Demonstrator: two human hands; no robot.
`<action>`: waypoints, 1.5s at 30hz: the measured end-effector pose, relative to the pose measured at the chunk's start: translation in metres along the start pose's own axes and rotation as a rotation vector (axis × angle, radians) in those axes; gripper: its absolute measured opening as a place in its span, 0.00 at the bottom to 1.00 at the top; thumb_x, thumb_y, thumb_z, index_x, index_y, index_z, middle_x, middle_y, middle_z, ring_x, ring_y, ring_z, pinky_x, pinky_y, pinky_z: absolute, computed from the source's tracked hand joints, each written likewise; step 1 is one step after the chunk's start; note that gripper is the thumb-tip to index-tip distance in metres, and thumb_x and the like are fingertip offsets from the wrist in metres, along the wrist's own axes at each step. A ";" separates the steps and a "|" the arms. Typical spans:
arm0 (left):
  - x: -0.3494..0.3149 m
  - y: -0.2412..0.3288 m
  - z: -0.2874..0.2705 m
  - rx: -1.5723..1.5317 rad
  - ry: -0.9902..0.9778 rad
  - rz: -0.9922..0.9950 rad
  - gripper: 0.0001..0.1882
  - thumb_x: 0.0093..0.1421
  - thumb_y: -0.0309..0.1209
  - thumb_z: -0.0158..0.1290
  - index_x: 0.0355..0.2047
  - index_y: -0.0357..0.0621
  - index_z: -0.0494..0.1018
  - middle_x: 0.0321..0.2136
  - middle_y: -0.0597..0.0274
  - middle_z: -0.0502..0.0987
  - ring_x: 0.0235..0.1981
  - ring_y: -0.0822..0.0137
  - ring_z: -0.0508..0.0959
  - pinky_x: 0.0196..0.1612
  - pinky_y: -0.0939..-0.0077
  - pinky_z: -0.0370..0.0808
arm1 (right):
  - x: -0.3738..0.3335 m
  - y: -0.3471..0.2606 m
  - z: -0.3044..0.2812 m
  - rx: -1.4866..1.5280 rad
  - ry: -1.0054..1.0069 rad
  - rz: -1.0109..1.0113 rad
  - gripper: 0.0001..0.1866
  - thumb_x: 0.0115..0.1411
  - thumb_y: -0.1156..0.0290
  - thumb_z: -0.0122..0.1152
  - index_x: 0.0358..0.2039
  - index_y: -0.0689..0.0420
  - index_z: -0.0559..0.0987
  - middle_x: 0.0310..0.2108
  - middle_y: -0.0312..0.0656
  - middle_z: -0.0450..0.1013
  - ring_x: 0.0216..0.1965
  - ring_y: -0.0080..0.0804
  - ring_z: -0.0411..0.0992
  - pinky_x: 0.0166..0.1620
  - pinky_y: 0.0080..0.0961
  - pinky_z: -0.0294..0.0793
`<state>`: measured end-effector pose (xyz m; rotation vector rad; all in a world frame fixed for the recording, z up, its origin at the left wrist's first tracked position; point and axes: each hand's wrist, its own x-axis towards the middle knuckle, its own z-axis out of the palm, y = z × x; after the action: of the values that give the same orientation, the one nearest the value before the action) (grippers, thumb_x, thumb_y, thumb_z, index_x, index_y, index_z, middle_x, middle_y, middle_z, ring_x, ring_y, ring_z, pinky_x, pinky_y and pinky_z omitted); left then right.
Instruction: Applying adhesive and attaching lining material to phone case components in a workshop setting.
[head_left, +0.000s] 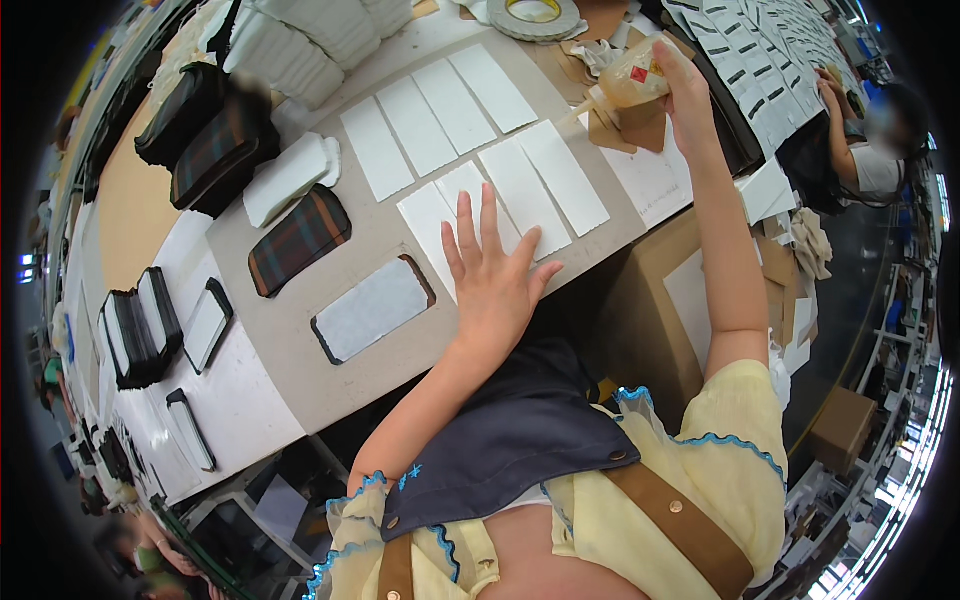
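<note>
My left hand (492,285) lies with its fingers spread on the near row of white rectangular strips (525,200), over the left strips. A second row of white strips (420,118) lies just beyond, on the same grey board (270,350). In my right hand (686,95) is a clear squeeze bottle (632,76) of yellowish liquid, tilted so its nozzle points down-left toward the strips' right end. Left of my left hand lies a dark-edged piece with a pale rectangle (375,308). Beyond it sits a dark plaid rounded piece (300,240).
At the left are stacked plaid and black pieces (225,150), white pads (288,182) and black-edged white pieces (140,325). White stacks (300,45) and a tape roll (535,14) stand at the back. A cardboard box (650,300) stands below the right edge. Another person (870,150) works at far right.
</note>
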<state>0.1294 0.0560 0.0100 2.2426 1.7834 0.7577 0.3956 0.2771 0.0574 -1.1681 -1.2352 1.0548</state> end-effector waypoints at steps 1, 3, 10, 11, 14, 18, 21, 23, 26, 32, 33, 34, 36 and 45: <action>0.000 0.000 0.000 -0.006 -0.006 0.002 0.21 0.59 0.48 0.65 0.50 0.55 0.81 0.75 0.43 0.47 0.76 0.36 0.41 0.73 0.33 0.42 | 0.005 0.004 0.000 0.001 -0.003 -0.002 0.32 0.62 0.43 0.69 0.49 0.62 0.78 0.43 0.38 0.77 0.44 0.20 0.76 0.48 0.21 0.75; -0.001 -0.001 0.000 -0.002 -0.006 -0.003 0.21 0.59 0.48 0.64 0.50 0.55 0.81 0.75 0.43 0.47 0.76 0.36 0.41 0.73 0.33 0.42 | 0.011 0.004 0.011 -0.139 0.030 -0.015 0.29 0.65 0.44 0.67 0.50 0.58 0.79 0.43 0.34 0.76 0.45 0.20 0.76 0.49 0.22 0.75; 0.001 0.000 0.000 0.007 0.002 0.010 0.21 0.59 0.48 0.64 0.50 0.55 0.81 0.75 0.42 0.47 0.76 0.36 0.41 0.73 0.34 0.42 | 0.031 0.020 0.005 -0.202 0.020 0.003 0.30 0.62 0.42 0.68 0.48 0.57 0.79 0.41 0.34 0.76 0.42 0.19 0.75 0.46 0.19 0.73; 0.000 -0.001 0.001 0.008 0.001 0.007 0.21 0.59 0.48 0.64 0.50 0.55 0.81 0.75 0.42 0.47 0.76 0.36 0.41 0.73 0.34 0.42 | 0.026 0.014 0.012 -0.219 0.004 -0.025 0.31 0.62 0.41 0.69 0.47 0.58 0.80 0.41 0.34 0.76 0.42 0.19 0.75 0.46 0.18 0.72; 0.000 -0.002 0.002 0.017 0.005 0.000 0.21 0.58 0.49 0.65 0.49 0.56 0.81 0.75 0.42 0.48 0.76 0.37 0.41 0.73 0.35 0.41 | 0.019 0.001 0.016 -0.293 -0.016 -0.041 0.32 0.60 0.41 0.71 0.46 0.60 0.80 0.39 0.36 0.78 0.42 0.20 0.75 0.47 0.19 0.73; 0.000 -0.001 0.002 0.022 0.020 0.000 0.21 0.58 0.49 0.65 0.48 0.57 0.82 0.75 0.43 0.49 0.76 0.37 0.42 0.74 0.36 0.41 | 0.011 -0.002 0.006 -0.421 -0.042 -0.024 0.34 0.58 0.40 0.72 0.45 0.62 0.81 0.38 0.38 0.79 0.42 0.22 0.76 0.47 0.21 0.73; -0.001 0.000 0.003 0.023 0.028 0.003 0.21 0.58 0.49 0.65 0.48 0.57 0.82 0.75 0.43 0.49 0.76 0.37 0.43 0.74 0.37 0.40 | 0.004 -0.005 -0.002 -0.511 -0.060 0.021 0.35 0.58 0.39 0.71 0.46 0.63 0.81 0.38 0.39 0.79 0.42 0.23 0.76 0.47 0.21 0.74; -0.001 0.000 0.003 0.022 0.029 0.004 0.21 0.58 0.49 0.65 0.48 0.57 0.82 0.75 0.43 0.50 0.76 0.37 0.43 0.74 0.37 0.40 | -0.005 -0.009 -0.006 -0.498 -0.064 0.036 0.35 0.58 0.40 0.71 0.46 0.63 0.81 0.38 0.39 0.79 0.41 0.22 0.76 0.46 0.21 0.74; -0.001 0.000 0.003 0.016 0.034 0.013 0.21 0.58 0.49 0.65 0.48 0.57 0.82 0.74 0.43 0.50 0.76 0.37 0.43 0.74 0.37 0.41 | -0.017 -0.008 -0.012 -0.476 -0.067 0.063 0.34 0.59 0.40 0.71 0.46 0.63 0.81 0.38 0.38 0.79 0.41 0.22 0.76 0.46 0.21 0.74; 0.001 -0.002 0.003 0.026 0.030 0.011 0.20 0.58 0.48 0.65 0.48 0.56 0.81 0.74 0.43 0.50 0.76 0.37 0.43 0.74 0.36 0.41 | -0.045 -0.009 -0.027 -0.438 -0.083 0.132 0.32 0.61 0.43 0.69 0.46 0.63 0.81 0.39 0.38 0.79 0.41 0.21 0.76 0.47 0.21 0.74; 0.001 -0.002 0.002 0.027 0.030 0.011 0.20 0.58 0.48 0.65 0.48 0.56 0.82 0.74 0.43 0.50 0.76 0.37 0.43 0.74 0.36 0.41 | -0.050 -0.010 -0.030 -0.421 -0.084 0.152 0.30 0.62 0.44 0.69 0.47 0.62 0.81 0.39 0.38 0.79 0.41 0.21 0.76 0.47 0.21 0.74; 0.002 -0.002 0.001 0.028 0.030 0.012 0.20 0.58 0.49 0.65 0.48 0.56 0.82 0.75 0.43 0.49 0.76 0.37 0.43 0.74 0.36 0.42 | -0.056 -0.013 -0.033 -0.421 -0.081 0.151 0.30 0.62 0.44 0.69 0.47 0.62 0.81 0.39 0.38 0.79 0.41 0.21 0.76 0.47 0.21 0.74; 0.001 -0.003 0.002 0.026 0.032 0.013 0.20 0.58 0.49 0.65 0.48 0.56 0.82 0.74 0.44 0.50 0.76 0.37 0.43 0.74 0.36 0.41 | -0.069 -0.020 -0.039 -0.311 -0.076 0.222 0.29 0.64 0.46 0.67 0.49 0.61 0.80 0.42 0.38 0.79 0.43 0.23 0.77 0.49 0.22 0.75; 0.040 -0.008 -0.013 0.005 -0.043 0.174 0.14 0.63 0.39 0.60 0.48 0.51 0.80 0.68 0.47 0.63 0.73 0.40 0.52 0.74 0.35 0.42 | -0.162 -0.030 -0.091 0.621 0.109 0.312 0.25 0.74 0.52 0.54 0.61 0.56 0.71 0.56 0.43 0.76 0.55 0.35 0.77 0.56 0.35 0.81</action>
<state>0.1224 0.0934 0.0287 2.4215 1.5886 0.7301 0.4751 0.1071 0.0694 -0.9214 -0.5740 1.4526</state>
